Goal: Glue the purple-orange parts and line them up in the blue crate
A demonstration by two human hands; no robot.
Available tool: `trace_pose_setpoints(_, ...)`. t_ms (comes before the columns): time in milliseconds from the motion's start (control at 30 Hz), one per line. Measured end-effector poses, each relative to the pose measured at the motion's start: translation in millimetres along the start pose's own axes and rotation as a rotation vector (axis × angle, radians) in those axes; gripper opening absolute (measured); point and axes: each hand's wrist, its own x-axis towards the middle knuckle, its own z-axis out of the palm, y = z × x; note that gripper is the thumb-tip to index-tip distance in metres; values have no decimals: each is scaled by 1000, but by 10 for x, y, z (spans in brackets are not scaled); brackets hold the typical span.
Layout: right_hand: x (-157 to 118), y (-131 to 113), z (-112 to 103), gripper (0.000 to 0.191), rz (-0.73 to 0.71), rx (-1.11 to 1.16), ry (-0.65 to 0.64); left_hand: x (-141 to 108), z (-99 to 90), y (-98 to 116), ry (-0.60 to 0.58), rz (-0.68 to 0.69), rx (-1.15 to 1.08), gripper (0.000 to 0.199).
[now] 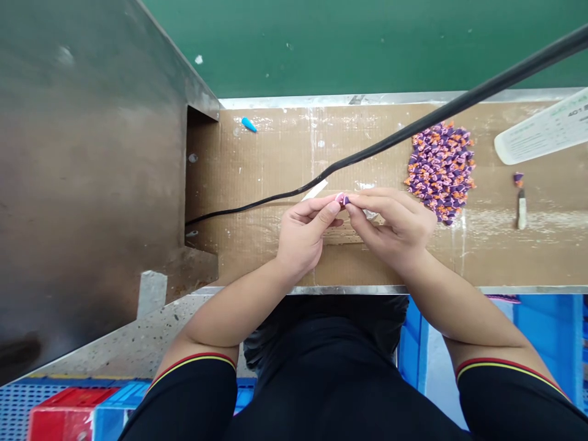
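Over the cardboard, my left hand (305,233) and my right hand (397,223) meet, both closed in a pinch. Between the fingertips is a small pink-and-purple piece (346,200); its pink end is at my left fingers, its purple end at my right. Whether it is one part or two pressed together I cannot tell. A pile of small purple, pink and orange pieces (441,171) lies just beyond my right hand. Under the fingers, something clear and partly hidden rests on the cardboard. A white strip (315,190) lies behind my left hand.
A black cable (367,150) crosses above the cardboard-covered bench (257,245). The large metal box (92,153) stands at left. A blue pointed cap (248,125) lies at the back. At right are a white bottle (542,131), a short brush-like tool (521,211) and one loose piece (519,179).
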Motion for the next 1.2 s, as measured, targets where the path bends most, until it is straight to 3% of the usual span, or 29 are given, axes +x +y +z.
trace_pose_setpoints(200, -21, 3, -7, 8, 12, -20, -16, -21, -19, -37, -35, 165, 68, 19)
trace_pose_setpoints(367, -40, 26, 2, 8, -52, 4, 19, -30, -17, -62, -36, 226, 84, 12)
trace_pose_setpoints(500, -41, 20, 12, 9, -70, -73, 7, -52, -12, -61, -6, 204, 111, 22)
trace_pose_setpoints(700, -23, 1, -2, 10, -125, -38, 67, -77, 5, -1, -88, 201, 99, 18)
trace_pose_setpoints(867, -17, 12, 9, 22, -128, 40, 97, -80, 35, 23, -65, 177, 87, 22)
trace_pose_setpoints(1200, 7, 19, 6, 21, -130, 87, 112, -87, -37, -39, -212, 139, 42, 20)
